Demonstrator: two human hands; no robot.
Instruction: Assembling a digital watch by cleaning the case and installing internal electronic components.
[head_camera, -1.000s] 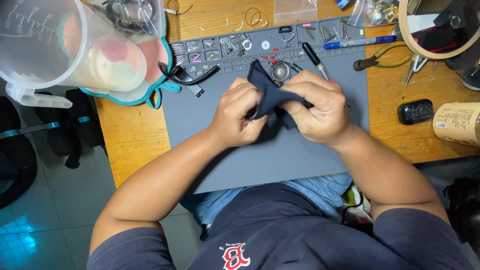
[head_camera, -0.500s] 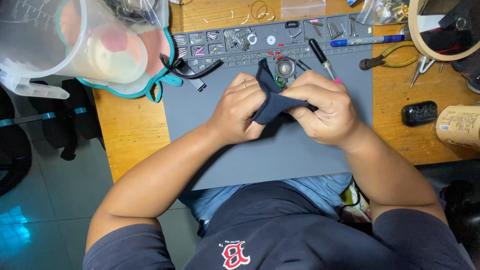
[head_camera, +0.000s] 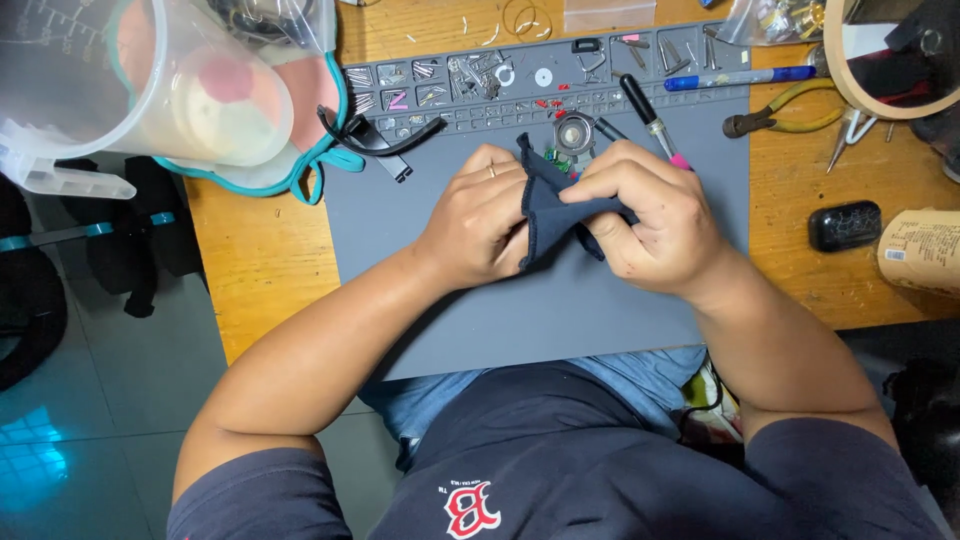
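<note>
Pinching a dark navy cloth (head_camera: 548, 210) between both closed hands, left hand (head_camera: 478, 220) and right hand (head_camera: 640, 215), works best held low above the grey silicone work mat (head_camera: 560, 310), clear of the small round metal part (head_camera: 573, 133).

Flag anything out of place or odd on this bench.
Small metal bits lie loose on the bare wood beyond the grey mat, outside its tray slots. Otherwise nothing: both hands hold a dark cloth.

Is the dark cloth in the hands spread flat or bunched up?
Bunched up: the dark cloth is gathered and creased between the left hand and right hand, above the grey mat.
</note>
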